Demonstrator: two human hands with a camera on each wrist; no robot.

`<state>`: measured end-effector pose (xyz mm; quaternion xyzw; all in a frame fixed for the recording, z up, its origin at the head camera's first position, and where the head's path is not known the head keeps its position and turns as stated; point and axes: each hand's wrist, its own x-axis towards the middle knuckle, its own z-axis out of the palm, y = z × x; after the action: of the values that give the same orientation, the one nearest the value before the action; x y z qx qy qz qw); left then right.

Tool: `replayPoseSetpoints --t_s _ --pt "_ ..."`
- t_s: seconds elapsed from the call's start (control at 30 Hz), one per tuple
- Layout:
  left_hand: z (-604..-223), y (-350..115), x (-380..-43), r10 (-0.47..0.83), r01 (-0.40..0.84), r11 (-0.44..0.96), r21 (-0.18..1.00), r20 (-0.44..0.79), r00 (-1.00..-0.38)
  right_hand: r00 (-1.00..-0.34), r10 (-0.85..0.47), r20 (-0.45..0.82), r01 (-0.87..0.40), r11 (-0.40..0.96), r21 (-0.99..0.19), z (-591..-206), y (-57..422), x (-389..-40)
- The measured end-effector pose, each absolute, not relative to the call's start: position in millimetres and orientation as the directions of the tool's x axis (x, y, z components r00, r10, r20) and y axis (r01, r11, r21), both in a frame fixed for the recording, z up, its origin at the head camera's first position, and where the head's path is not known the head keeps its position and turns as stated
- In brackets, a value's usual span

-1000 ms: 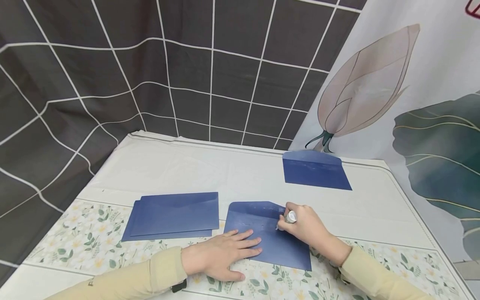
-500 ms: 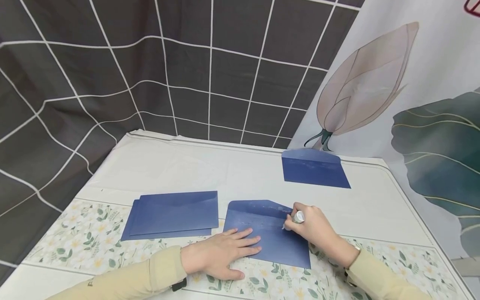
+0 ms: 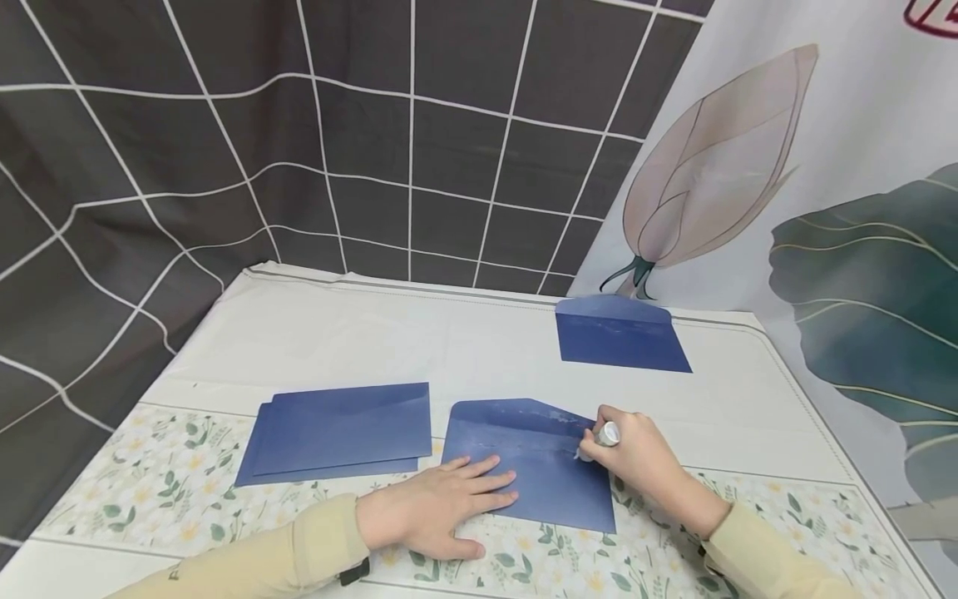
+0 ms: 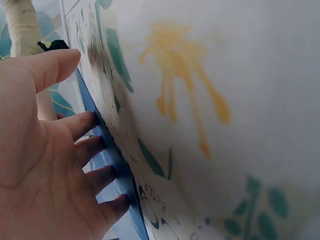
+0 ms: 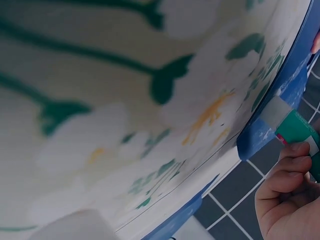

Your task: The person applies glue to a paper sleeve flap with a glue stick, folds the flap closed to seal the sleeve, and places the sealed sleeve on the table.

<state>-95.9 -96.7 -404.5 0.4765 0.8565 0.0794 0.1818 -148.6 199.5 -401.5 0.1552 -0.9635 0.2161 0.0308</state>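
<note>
A blue envelope (image 3: 557, 487) lies on the table in front of the person, its flap open and facing away. Whitish smears streak the flap and the fold line. The left hand (image 3: 441, 509) rests flat on the envelope's lower left part, fingers spread; the left wrist view shows its fingertips touching the blue paper. At the envelope's right end the right hand (image 3: 639, 456) grips a glue stick (image 5: 295, 127), green with a pale end in the right wrist view. The glue stick's tip is against or just over the paper near the fold; exact contact cannot be told.
Two or more blue envelopes (image 3: 340, 428) lie stacked to the left. Another blue envelope (image 3: 624, 343) with its flap open lies at the back right, near the table's far edge. Dark checked cloth (image 3: 359, 150) hangs behind the table (image 3: 337, 333).
The right hand has moved the glue stick rightward along the fold toward the envelope's right edge. The left hand stays in place on the paper. The head view has shifted slightly.
</note>
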Motion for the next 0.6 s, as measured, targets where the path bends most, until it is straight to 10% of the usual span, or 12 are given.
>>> replayPoseSetpoints --t_s 0.6 --pt "-401 -95 -96 0.834 0.776 0.55 0.307 -0.254 -0.49 -0.952 -0.256 -0.166 -0.085 0.745 -0.662 -393 232 -168"
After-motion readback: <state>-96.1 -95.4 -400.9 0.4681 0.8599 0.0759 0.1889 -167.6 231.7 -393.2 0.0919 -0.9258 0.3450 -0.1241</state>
